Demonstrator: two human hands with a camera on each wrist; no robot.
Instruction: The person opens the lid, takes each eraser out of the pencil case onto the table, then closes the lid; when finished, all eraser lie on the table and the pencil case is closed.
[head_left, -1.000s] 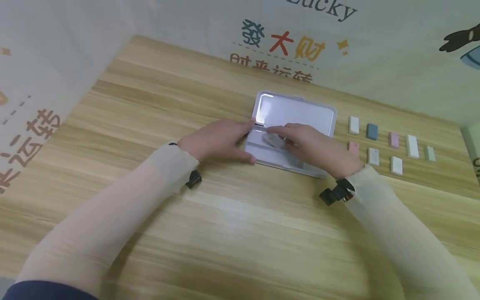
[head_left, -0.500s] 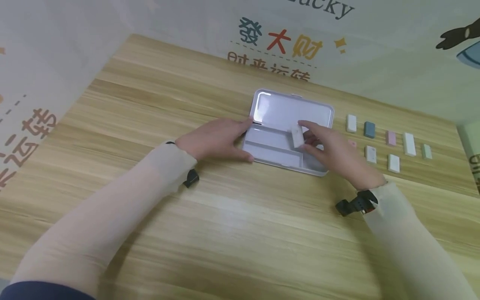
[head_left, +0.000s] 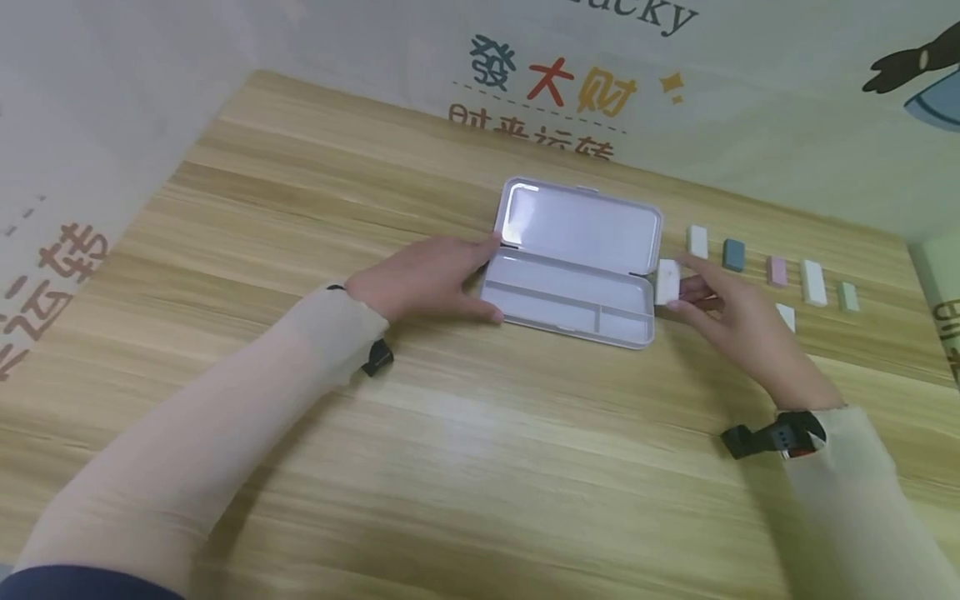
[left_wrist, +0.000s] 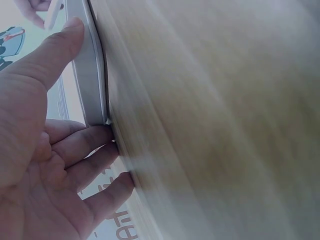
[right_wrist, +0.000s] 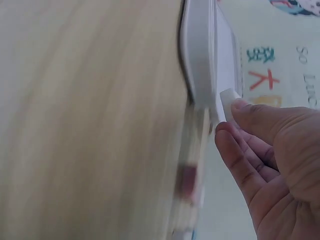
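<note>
A pale lilac pencil case (head_left: 567, 333) lies with its lid (head_left: 592, 221) raised, showing a long back compartment and a divided front tray. My left hand (head_left: 427, 279) holds its left end, thumb at the front corner and fingers near the hinge. In the left wrist view, the thumb presses the case's side (left_wrist: 92, 75). Just past the case's right end, my right hand (head_left: 738, 312) pinches a white eraser-like block (head_left: 667, 282) between thumb and fingers. The same block (right_wrist: 229, 100) shows at the thumb tip in the right wrist view.
Right of the case are small blocks: white (head_left: 697, 242), blue-grey (head_left: 733, 255), pink (head_left: 777, 271), longer white (head_left: 813, 283) and pale green (head_left: 848, 297). Another white block (head_left: 786, 317) is partly behind my right hand. A printed cloth (head_left: 375, 50) hangs along the table's back edge.
My right hand has carried the white block from inside the case rightward, past its right end. The compartments now show uncovered. My left hand stays at the case's left end.
</note>
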